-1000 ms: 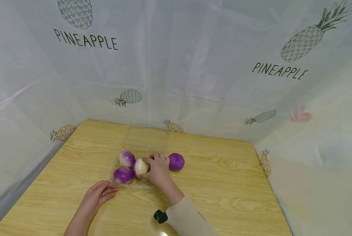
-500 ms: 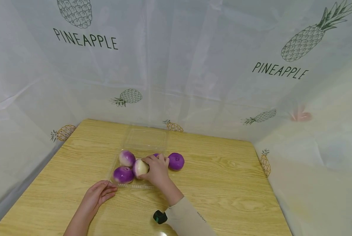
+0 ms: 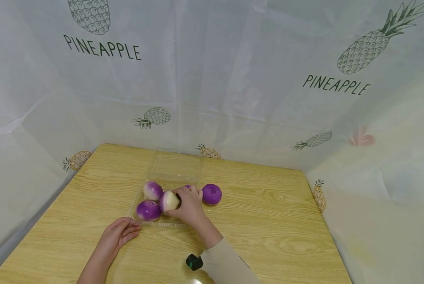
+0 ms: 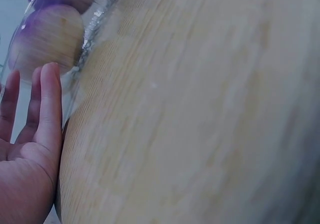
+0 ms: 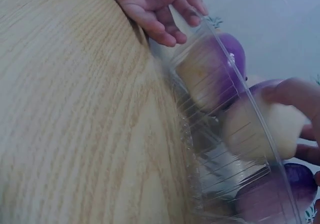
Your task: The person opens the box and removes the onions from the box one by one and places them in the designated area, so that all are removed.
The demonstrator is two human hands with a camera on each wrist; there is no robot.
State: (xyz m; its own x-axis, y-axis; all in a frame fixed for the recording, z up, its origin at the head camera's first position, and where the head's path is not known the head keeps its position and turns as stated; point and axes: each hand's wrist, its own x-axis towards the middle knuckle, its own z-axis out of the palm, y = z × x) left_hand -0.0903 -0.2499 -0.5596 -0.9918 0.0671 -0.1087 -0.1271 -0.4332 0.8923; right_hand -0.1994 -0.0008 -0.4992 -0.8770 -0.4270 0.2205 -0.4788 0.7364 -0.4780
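My right hand (image 3: 190, 207) grips a white-and-purple turnip (image 3: 170, 202) inside a clear plastic clamshell box (image 3: 164, 225), thumb at the near side and fingers over the far side. To its left in the box lie a glossy purple turnip (image 3: 149, 211) at the front and a paler turnip (image 3: 152, 191) behind. Another purple turnip (image 3: 188, 186) is mostly hidden by the right hand; the right wrist view shows a dark purple turnip (image 5: 280, 194) below the gripped one. At the box's front left corner, my left hand (image 3: 117, 232) touches the rim with relaxed, nearly straight fingers.
A purple turnip (image 3: 212, 194) sits on the wooden table (image 3: 269, 221) just right of the box. The box's transparent lid (image 3: 176, 167) lies folded back behind it. A pineapple-print curtain (image 3: 226, 86) surrounds the table at the back and sides.
The gripped turnip has tilted slightly in the right hand, with the fingers shifting a little on it. The left hand and the other turnips stay where they were.
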